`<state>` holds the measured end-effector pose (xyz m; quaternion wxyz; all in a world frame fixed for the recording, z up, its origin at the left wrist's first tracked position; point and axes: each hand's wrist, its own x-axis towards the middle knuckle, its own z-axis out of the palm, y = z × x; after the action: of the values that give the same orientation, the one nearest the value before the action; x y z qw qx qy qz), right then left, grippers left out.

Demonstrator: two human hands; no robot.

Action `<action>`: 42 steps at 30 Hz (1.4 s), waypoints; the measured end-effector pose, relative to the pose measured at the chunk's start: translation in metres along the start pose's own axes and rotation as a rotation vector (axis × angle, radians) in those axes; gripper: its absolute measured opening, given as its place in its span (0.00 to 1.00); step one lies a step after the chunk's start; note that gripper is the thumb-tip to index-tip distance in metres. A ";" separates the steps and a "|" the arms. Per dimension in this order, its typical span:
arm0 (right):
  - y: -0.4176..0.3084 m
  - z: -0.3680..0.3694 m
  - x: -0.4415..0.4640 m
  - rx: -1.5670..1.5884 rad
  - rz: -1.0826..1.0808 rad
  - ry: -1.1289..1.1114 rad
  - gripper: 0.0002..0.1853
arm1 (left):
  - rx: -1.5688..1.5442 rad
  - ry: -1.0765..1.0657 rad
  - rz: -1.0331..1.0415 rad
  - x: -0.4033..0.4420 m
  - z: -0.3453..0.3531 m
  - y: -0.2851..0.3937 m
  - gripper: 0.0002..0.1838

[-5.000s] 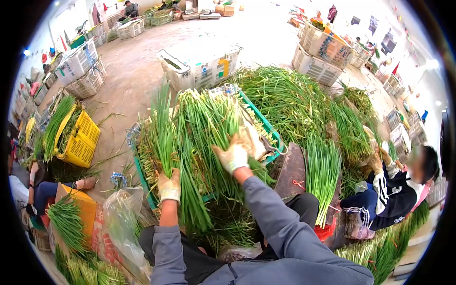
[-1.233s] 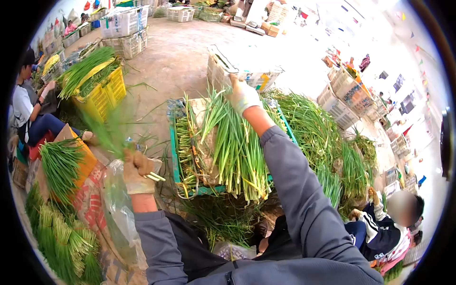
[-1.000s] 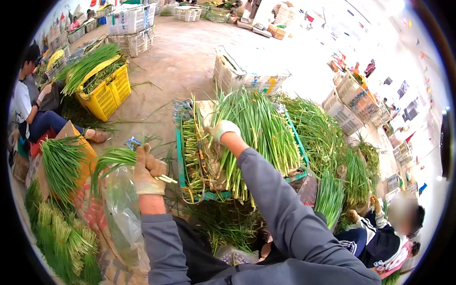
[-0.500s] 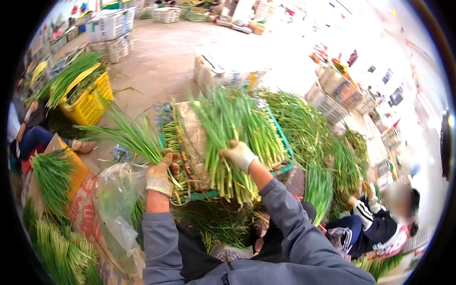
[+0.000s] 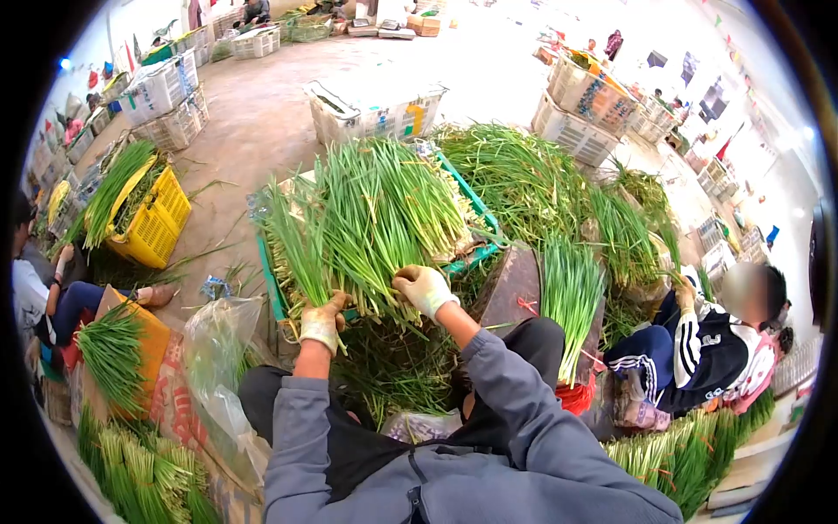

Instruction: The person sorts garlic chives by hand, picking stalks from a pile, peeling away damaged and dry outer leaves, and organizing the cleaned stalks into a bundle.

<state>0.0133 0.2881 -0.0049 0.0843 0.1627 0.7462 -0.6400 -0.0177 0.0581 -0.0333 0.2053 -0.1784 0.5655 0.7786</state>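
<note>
A pile of long green garlic chives (image 5: 375, 205) lies across a teal crate (image 5: 476, 196) in front of me, pale stem ends towards me. My left hand (image 5: 323, 321), in a dirty pale glove, is closed round the stem ends of a bunch of chives (image 5: 297, 253) at the pile's left side. Wearing a similar glove, my right hand (image 5: 423, 290) has its fingers curled on stems at the pile's near edge, thumb and forefinger pinching there. The fingertips are partly hidden among the stems.
More loose chives (image 5: 524, 188) are heaped to the right, beside a neat bundle (image 5: 572, 301) on a dark board. A yellow crate (image 5: 161, 218) stands left, a white crate (image 5: 375, 113) ahead. A clear plastic bag (image 5: 218, 341) lies near my left knee. People sit on both sides.
My left hand has brought its bunch from left of the crate onto the pile's left side. My right hand has shifted down to the stem ends. The view has also shifted.
</note>
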 end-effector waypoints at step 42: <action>0.028 0.072 -0.082 0.317 0.088 -0.381 0.15 | 0.030 0.028 0.198 -0.086 -0.005 -0.039 0.22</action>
<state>0.0934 0.2100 -0.0154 0.2249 0.0826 0.5992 -0.7639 0.0768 0.0539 -0.0225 0.1221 -0.1293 0.5948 0.7840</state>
